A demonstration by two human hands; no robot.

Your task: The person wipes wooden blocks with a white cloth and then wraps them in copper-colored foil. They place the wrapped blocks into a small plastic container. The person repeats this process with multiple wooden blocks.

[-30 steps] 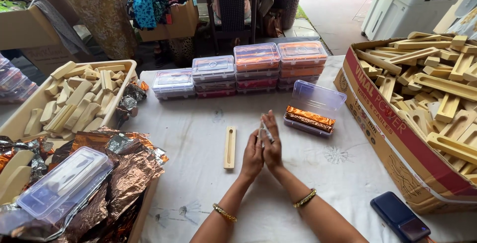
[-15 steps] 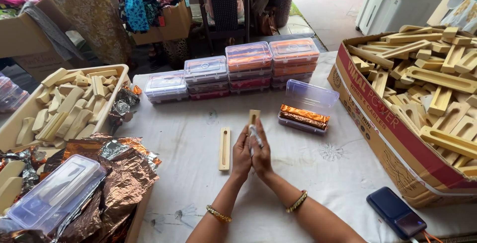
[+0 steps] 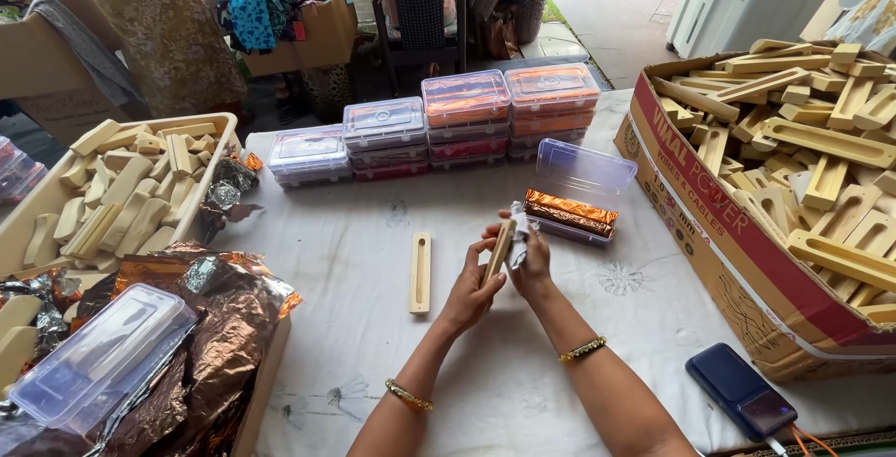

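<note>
Both hands meet above the middle of the white table cloth [image 3: 523, 364]. The left hand [image 3: 471, 294] curls its fingers around a slim wooden piece [image 3: 497, 252], held upright with a slight tilt; the right hand [image 3: 530, 266] pinches a crumpled bit of silver foil [image 3: 519, 236] against that same piece, so the two hands touch. At nine o'clock from the hands, near but apart, a second slotted wooden piece [image 3: 420, 272] lies flat on the cloth. At two o'clock sits an open clear plastic box [image 3: 581, 188] holding copper-foil-wrapped bars [image 3: 569, 211]. At twelve o'clock stand stacks of closed clear boxes [image 3: 439, 126]. A cardboard box of wooden pieces [image 3: 793, 168] fills three o'clock, and a dark power bank [image 3: 742, 403] lies at five o'clock.
</note>
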